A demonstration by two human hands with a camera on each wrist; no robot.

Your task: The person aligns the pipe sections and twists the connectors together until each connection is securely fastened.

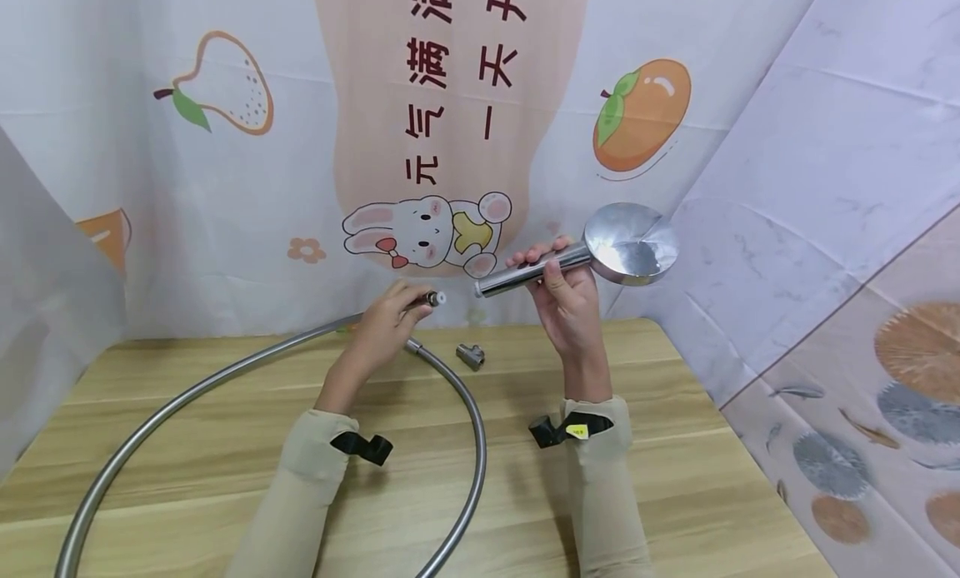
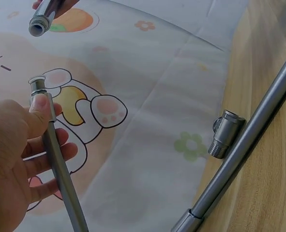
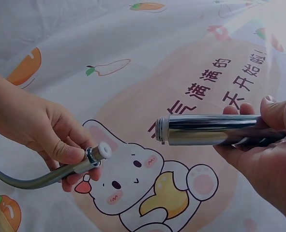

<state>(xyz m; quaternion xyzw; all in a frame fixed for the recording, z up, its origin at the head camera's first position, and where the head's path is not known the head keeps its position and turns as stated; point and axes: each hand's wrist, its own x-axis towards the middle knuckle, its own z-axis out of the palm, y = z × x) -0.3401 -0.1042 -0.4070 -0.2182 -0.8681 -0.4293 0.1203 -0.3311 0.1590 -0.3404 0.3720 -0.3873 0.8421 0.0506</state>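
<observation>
A chrome hand shower (image 1: 632,243) with a round head is raised above the table, its handle gripped by my right hand (image 1: 573,307). In the right wrist view, the threaded end of the handle (image 3: 196,129) points left. My left hand (image 1: 384,326) pinches one end of a flexible metal shower hose (image 1: 481,445) just behind its connector. A white insert shows in the mouth of the hose connector (image 3: 98,153). Hose end and handle face each other with a gap between them. A small metal valve fitting (image 1: 471,356) with a threaded end lies on the table between the hands.
The wooden table (image 1: 675,445) carries the rest of the hose, which loops widely to the left and toward the front. The hose's other end fitting (image 1: 414,345) lies near the left hand. A printed cloth (image 1: 270,195) hangs behind the table.
</observation>
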